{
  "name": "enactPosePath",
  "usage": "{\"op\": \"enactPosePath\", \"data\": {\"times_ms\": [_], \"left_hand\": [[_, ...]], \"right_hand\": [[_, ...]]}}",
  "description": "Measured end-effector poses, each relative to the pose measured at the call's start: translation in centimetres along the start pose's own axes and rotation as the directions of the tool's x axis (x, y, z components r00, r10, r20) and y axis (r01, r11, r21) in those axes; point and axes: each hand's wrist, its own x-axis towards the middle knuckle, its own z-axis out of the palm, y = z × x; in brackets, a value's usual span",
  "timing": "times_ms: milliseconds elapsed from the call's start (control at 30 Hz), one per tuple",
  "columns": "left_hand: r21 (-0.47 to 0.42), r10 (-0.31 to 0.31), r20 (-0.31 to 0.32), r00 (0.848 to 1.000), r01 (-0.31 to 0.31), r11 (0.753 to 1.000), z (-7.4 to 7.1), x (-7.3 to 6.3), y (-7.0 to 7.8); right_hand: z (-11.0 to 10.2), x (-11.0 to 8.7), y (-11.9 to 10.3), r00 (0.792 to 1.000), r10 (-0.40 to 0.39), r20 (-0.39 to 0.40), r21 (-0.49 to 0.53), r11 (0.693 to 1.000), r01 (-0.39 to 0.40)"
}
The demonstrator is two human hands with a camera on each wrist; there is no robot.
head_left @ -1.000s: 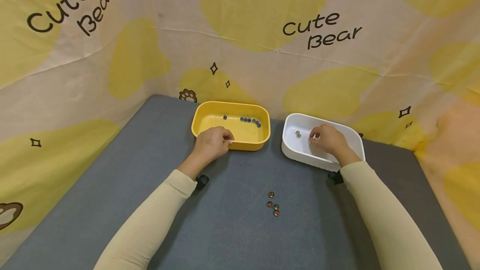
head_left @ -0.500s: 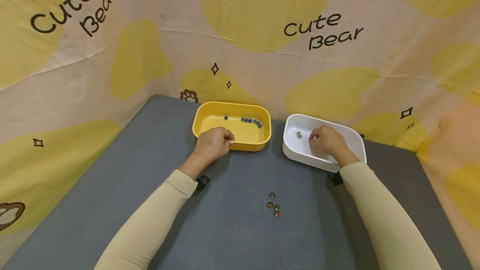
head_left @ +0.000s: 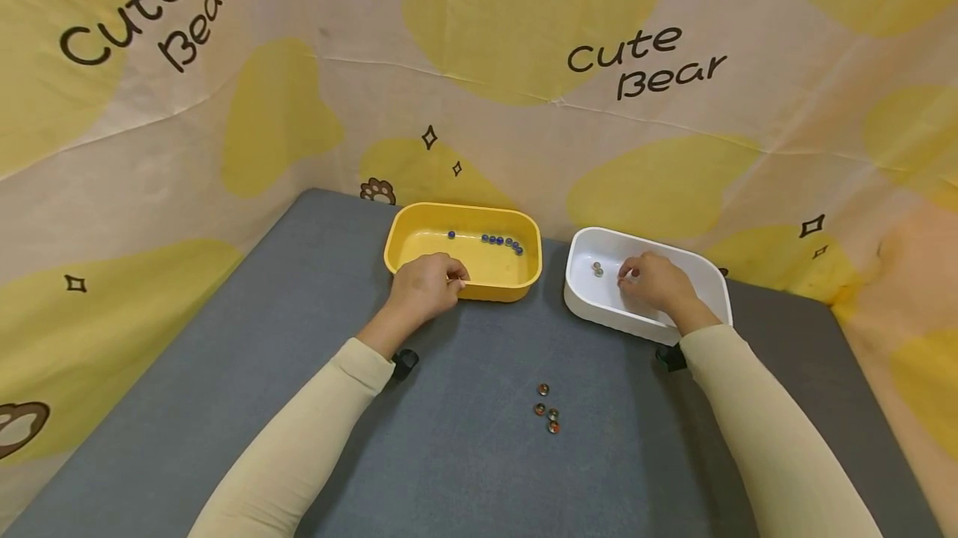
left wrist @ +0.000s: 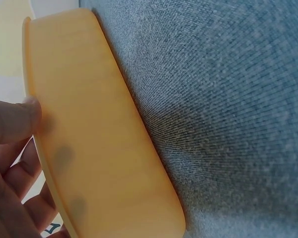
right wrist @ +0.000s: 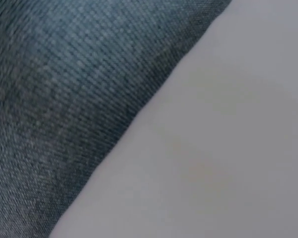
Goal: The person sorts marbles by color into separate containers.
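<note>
Zero real change over the last second, only a slight drift of the head view. Same grip at left, same pose at right, same marble counts. Reads as a pause in the work: nothing transferred.

Hands well apart. Left hand (head_left: 425, 284) at about 7 o'clock of the yellow tub (head_left: 494, 293), clamped on the rim, thumb outside, other fingers inside. Right hand (head_left: 657, 282) over the inside of the white tub (head_left: 609, 318), fingers bent, pointing to 9 o'clock; holding anything or not, can't tell. Only tub wall and table visible from right wrist.

Inside yellow: curved row of six mostly blue marbles (head_left: 500, 241) at 2 o'clock, lone blue marble (head_left: 451, 234) at 11. Inside white: two pale marbles (head_left: 599, 273) at 9 to 10, near right hand, apart from it. On grey table (head_left: 449, 455), about 5 o'clock of head view: four reddish-brown marbles (head_left: 554, 427), outside both tubs, untouched.
</note>
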Motion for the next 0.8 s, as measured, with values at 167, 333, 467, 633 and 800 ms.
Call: {"op": "enactPosePath", "data": {"times_ms": [167, 333, 467, 633, 800], "left_hand": [[0.001, 0.003, -0.001, 1.0, -0.003, 1.0, 0.1, -0.1, 0.0], [-0.007, -0.006, 0.011, 1.0, 0.006, 1.0, 0.1, -0.2, 0.0], [-0.01, -0.007, 0.01, 1.0, 0.007, 1.0, 0.2, -0.2, 0.0], [-0.006, 0.002, 0.0, 1.0, -0.002, 1.0, 0.2, -0.1, 0.0], [-0.009, 0.005, -0.001, 1.0, -0.005, 1.0, 0.1, 0.0, 0.0]], "right_hand": [[-0.3, -0.7, -0.2, 1.0, -0.02, -0.018, -0.005, 1.0, 0.02], [-0.7, -1.9, -0.7, 1.0, -0.023, 0.012, 0.013, 1.0, 0.023], [-1.1, -2.9, -1.1, 1.0, -0.022, 0.013, 0.04, 0.999, 0.021], [-1.7, -3.9, -1.5, 0.999, -0.037, -0.006, 0.052, 0.998, 0.037], [-2.4, -4.9, -1.8, 0.998, -0.056, -0.025, 0.041, 0.998, 0.057]]}}
